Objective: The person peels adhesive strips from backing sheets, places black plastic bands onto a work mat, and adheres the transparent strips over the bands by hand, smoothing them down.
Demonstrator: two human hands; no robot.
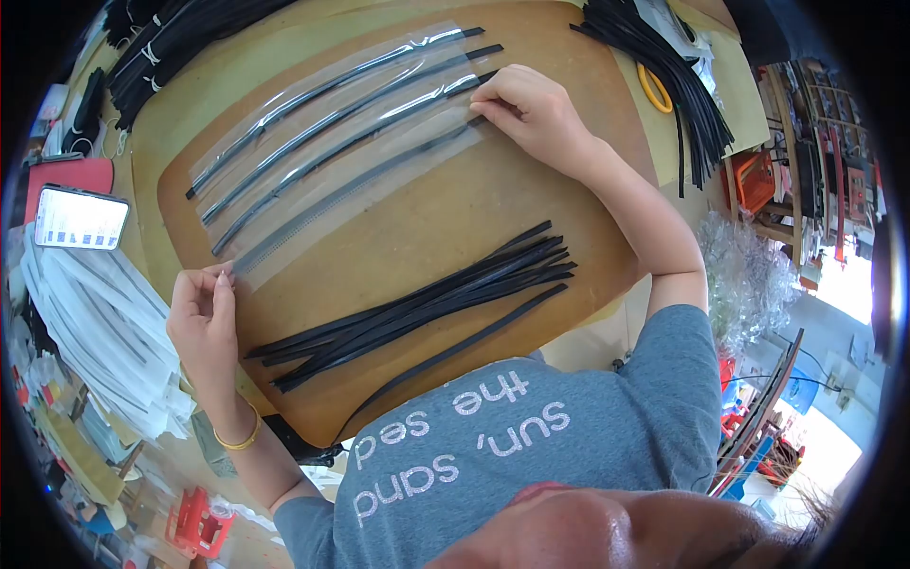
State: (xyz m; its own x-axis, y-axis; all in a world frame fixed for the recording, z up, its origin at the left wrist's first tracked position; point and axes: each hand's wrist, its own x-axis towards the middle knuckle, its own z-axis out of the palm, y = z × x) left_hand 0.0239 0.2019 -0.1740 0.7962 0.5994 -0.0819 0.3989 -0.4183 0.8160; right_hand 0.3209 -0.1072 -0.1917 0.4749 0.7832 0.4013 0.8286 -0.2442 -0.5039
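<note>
My left hand (204,308) pinches the near left corner of a clear plastic film (296,251), thumb against fingertips. At the film's right end, my right hand (536,109) also pinches with thumb and forefinger, close to the tip of a dark strip. Between my hands a greyish strip (327,209) with a fine toothed row, like a zipper tape, lies under the film. Beyond it, several black strips (351,126) run side by side beneath the same film. Nearer my body lies a loose pile of black strips (417,308), with a single strip (455,337) curving beside it.
The brown mat (597,213) lies on the work table. Black strip bundles (161,62) sit at the far left, and another bundle (678,85) at the far right beside a yellow scissor handle (654,87). A phone (81,218) and white strips (104,322) are at the left.
</note>
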